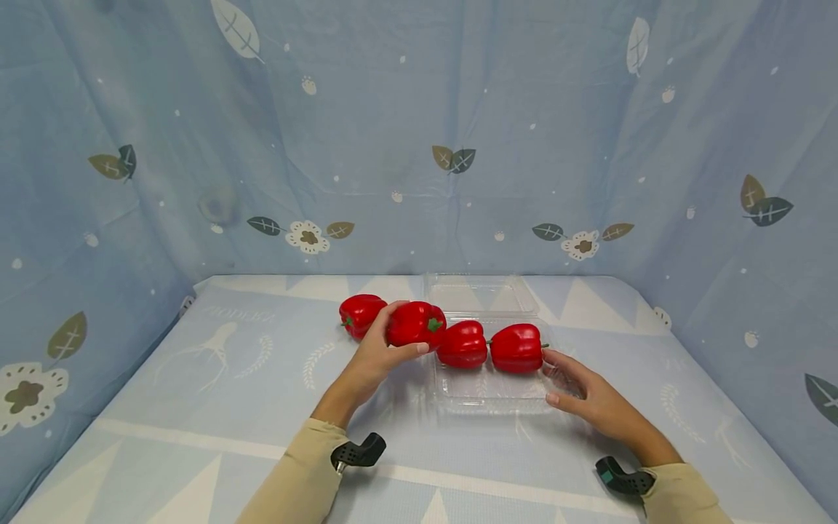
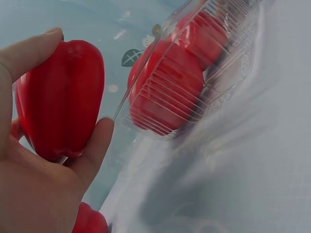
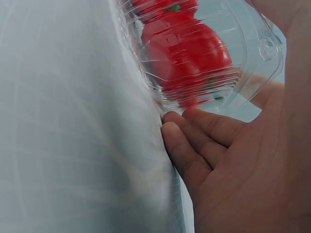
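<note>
My left hand (image 1: 374,358) holds a red bell pepper (image 1: 412,324) between thumb and fingers, its green stem toward the right in the head view. The pepper (image 2: 65,99) is raised beside a clear plastic clamshell container (image 1: 494,402). Two more red bell peppers, a left one (image 1: 462,345) and a right one (image 1: 517,348), lie side by side in that container. At the container's right side, my right hand (image 1: 592,400) rests with loosely bent fingers touching the plastic. The right wrist view shows its fingertips (image 3: 175,133) by the container's lower edge.
Left of the container, another red bell pepper (image 1: 362,314) lies on the patterned tablecloth (image 1: 216,407), partly behind my left hand. The container's hinged lid (image 1: 481,296) lies folded back toward the blue curtain (image 1: 393,145), which encloses the table's back and sides.
</note>
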Demonstrator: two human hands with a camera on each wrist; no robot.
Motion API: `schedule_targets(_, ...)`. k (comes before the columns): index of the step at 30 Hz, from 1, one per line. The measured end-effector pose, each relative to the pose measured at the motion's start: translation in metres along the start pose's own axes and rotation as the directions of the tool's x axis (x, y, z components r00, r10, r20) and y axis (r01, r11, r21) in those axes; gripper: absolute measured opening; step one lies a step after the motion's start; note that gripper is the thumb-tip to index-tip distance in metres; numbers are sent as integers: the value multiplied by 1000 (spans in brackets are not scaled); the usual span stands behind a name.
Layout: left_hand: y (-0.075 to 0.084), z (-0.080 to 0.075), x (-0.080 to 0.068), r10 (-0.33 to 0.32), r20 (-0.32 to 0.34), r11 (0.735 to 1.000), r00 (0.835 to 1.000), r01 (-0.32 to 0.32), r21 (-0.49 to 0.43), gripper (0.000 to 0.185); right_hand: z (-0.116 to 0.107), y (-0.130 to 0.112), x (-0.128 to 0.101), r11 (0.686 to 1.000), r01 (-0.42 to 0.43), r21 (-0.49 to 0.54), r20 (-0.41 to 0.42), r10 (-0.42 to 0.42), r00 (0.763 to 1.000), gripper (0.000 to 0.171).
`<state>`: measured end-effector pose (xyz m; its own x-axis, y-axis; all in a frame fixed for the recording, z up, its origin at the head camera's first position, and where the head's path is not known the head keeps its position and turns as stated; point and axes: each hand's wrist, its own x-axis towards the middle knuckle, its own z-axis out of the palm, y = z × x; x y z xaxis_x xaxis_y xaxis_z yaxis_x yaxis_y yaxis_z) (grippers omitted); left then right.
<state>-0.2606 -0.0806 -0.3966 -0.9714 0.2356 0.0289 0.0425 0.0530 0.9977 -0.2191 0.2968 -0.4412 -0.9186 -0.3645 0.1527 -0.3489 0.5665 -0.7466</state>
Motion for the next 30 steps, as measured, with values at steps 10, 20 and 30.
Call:
schedule_targets(10, 0, 9, -1, 78, -126, 991, 989, -63, 116, 87, 2, -2, 2, 1000, -7, 19, -8, 8, 1000, 67)
schedule_targets(20, 0, 22, -1, 179, -90, 953, 980, -150, 263, 85, 5, -1, 0, 999, -41, 30, -5, 41, 999, 67)
schedule_targets(30, 8, 31, 1, 181, -18, 925, 983, -164, 342, 81, 4, -1, 0, 999, -46, -6, -13, 46, 999, 68)
